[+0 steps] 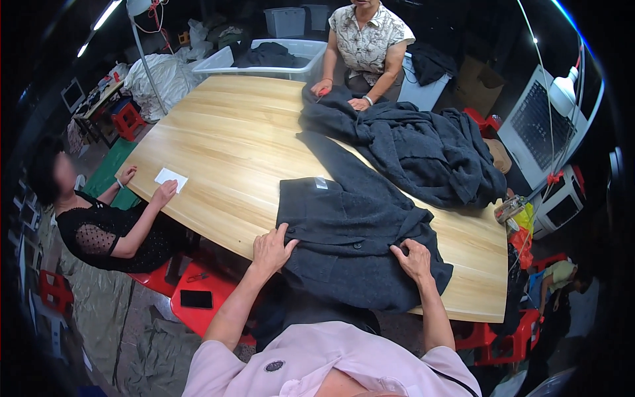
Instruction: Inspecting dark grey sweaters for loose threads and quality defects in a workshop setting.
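at the far left a seated person in a black top (99, 235) leans on the edge of the wooden table (225, 145), one hand beside a small white paper slip (171, 178) that lies flat on the wood. behind that person sit red stools (195, 298), one with a dark phone (196, 299) on it.

the left hand (270, 249) comes up from the lower edge on a bare forearm, palm down, fingers spread and lying flat on the near left edge of the dark grey coat (354, 241); it presses the cloth rather than gripping it, nothing closed in it. the coat lies spread on the near side of the table, its collar end with a small pale label (321, 182) pointing away, its lower part hanging just over the table edge toward the person.

the right hand (413, 259) rests on the coat's right side, wrist bent, fingers curled down into a fold of the fabric; whether it actually pinches the cloth i cannot tell.

farther right and back, a heap of dark grey garments (423, 152) covers the table's far corner, and a standing person in a patterned shirt (366, 40) has both hands on it. a white plastic bin (218, 63) holding dark cloth stands behind the table.
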`<state>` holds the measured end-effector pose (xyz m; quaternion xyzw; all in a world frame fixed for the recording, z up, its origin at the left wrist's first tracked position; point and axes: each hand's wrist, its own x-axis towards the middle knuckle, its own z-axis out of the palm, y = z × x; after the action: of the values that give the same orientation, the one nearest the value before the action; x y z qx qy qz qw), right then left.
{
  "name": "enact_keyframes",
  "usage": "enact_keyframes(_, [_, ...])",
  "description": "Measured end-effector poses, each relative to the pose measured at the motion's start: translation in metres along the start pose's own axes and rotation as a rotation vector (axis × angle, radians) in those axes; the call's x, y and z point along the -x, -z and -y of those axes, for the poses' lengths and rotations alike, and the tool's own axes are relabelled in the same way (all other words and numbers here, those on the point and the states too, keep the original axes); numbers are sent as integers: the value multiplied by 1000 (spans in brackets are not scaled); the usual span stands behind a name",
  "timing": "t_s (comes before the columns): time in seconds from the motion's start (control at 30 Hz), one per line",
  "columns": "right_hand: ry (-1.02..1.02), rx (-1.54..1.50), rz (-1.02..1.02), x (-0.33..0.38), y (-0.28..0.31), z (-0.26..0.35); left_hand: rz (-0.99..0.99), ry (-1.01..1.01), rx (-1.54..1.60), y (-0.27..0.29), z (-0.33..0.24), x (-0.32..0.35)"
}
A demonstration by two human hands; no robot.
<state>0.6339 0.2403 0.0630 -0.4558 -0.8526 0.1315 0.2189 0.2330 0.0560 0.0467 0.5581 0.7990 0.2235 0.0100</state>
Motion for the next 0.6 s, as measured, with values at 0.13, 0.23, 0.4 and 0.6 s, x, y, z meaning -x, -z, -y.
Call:
enact_keyframes(0.13, [-220,-145,137,-1,9,-16,-66,-62,343,-18,3,5])
enact_keyframes(0.23, [-302,-394,165,-2,17,-19,-115,10,663,-22,10,5])
enact_keyframes(0.4, [-236,-463,109,-13,8,-38,57,470,1346,-29,39,2])
enact_keyframes(0.6, [-59,-3,90,-13,-6,-29,368,534,1399,-6,46,-2])
